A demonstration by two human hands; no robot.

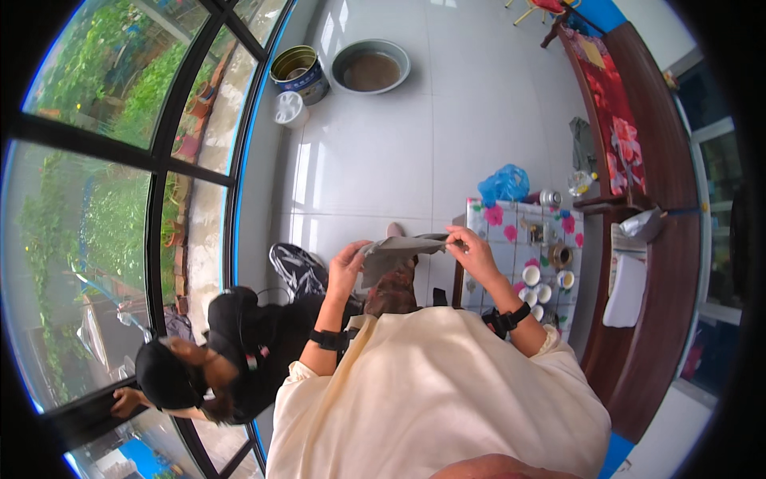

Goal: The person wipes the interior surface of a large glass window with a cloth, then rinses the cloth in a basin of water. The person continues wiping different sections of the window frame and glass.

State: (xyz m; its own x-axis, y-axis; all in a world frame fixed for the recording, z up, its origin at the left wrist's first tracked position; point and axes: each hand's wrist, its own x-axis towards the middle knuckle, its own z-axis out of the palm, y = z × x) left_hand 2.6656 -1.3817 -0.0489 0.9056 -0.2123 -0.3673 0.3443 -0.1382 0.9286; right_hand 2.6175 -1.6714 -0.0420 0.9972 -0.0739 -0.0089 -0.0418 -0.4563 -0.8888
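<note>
A grey cloth point(395, 248) is stretched between my two hands in front of my lap. My left hand point(347, 268) grips its left end, where one part of the cloth hangs down. The right end is pinched between the fingers of my right hand point(470, 248), beside the near-left edge of a low table. Below the cloth shows one of my legs in dark reddish patterned fabric point(389, 293). Folds hide how many layers the cloth has.
At my right, the table with a flowered cover point(508, 257) bears white cups point(531, 275), a brown jar point(560, 255) and a blue plastic bag point(504, 182). A person in black point(257, 347) sits close at my left by the window. A basin of murky water point(371, 67) and a paint bucket point(299, 75) stand ahead.
</note>
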